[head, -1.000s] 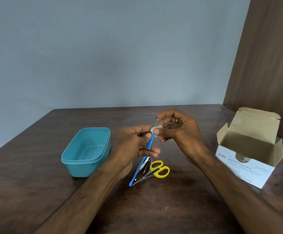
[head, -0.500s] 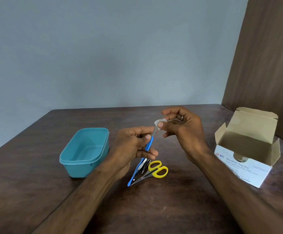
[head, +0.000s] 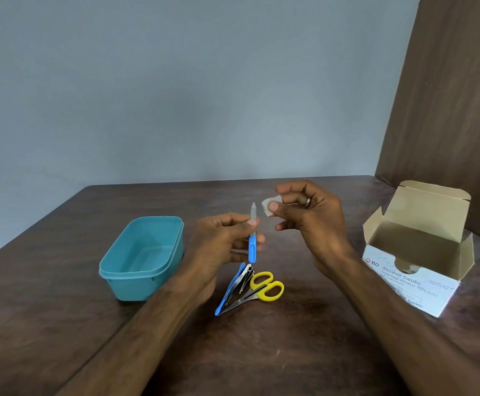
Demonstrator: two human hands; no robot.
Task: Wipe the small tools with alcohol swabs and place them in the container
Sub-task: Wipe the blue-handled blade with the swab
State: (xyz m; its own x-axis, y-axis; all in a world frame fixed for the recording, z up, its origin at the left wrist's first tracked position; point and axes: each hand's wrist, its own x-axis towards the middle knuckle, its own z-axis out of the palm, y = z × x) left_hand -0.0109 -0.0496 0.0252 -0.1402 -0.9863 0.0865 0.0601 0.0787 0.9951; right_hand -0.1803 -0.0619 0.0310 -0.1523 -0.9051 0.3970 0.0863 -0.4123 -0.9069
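Head view of the wiping stage. The left hand [head: 227,241] gripped a blue-handled nail file [head: 252,238] by its handle, fingers curled round it, and held it nearly upright above the bench [head: 61,324] with the bare metal tip pointing up. The right hand [head: 310,218] pinched a small white alcohol swab [head: 268,207] between thumb and fingertips, just beside the tip of the file and apart from it. The teal container [head: 141,255] stood open on the bench to the left of the hands; no tool could be seen inside it. Below the hands lay a small pile of tools not yet taken up: yellow-handled scissors [head: 264,287], a metal nail clipper [head: 244,280] and a second blue-handled tool [head: 228,292], touching one another. The opened box of alcohol swabs [head: 413,261] stood at the right, its flap raised. Judged from this arrangement, the task was at an early point: the file was the tool in hand, its wipe either in progress or just ending, and it awaited placement in the container, while the three tools on the bench remained to be wiped and placed.
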